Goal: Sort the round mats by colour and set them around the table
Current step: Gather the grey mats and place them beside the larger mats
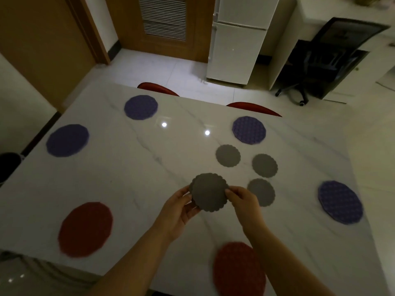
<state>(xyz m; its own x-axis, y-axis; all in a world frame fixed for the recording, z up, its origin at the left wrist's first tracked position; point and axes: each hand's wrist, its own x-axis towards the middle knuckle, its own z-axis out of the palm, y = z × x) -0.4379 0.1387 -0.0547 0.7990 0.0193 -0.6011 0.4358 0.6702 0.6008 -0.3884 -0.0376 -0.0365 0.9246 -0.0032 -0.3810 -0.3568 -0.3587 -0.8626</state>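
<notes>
Above the white marble table [132,180], my left hand [179,208] and my right hand [243,199] together hold a small stack of grey scalloped mats [208,192]. Three more grey mats lie flat to the right: one [228,155], another [264,165] and a third [261,192] beside my right hand. Several larger purple mats sit around the table's edges: far left [141,107], left [67,140], far right [249,130] and right [340,202]. Two red mats lie on the near side: one [86,229] at the left, one [239,272] under my right forearm.
Two red chair backs [157,88] [254,108] stand at the table's far edge. Beyond are a white fridge [237,39], a wooden door [162,24] and a black office chair [316,65] under a desk.
</notes>
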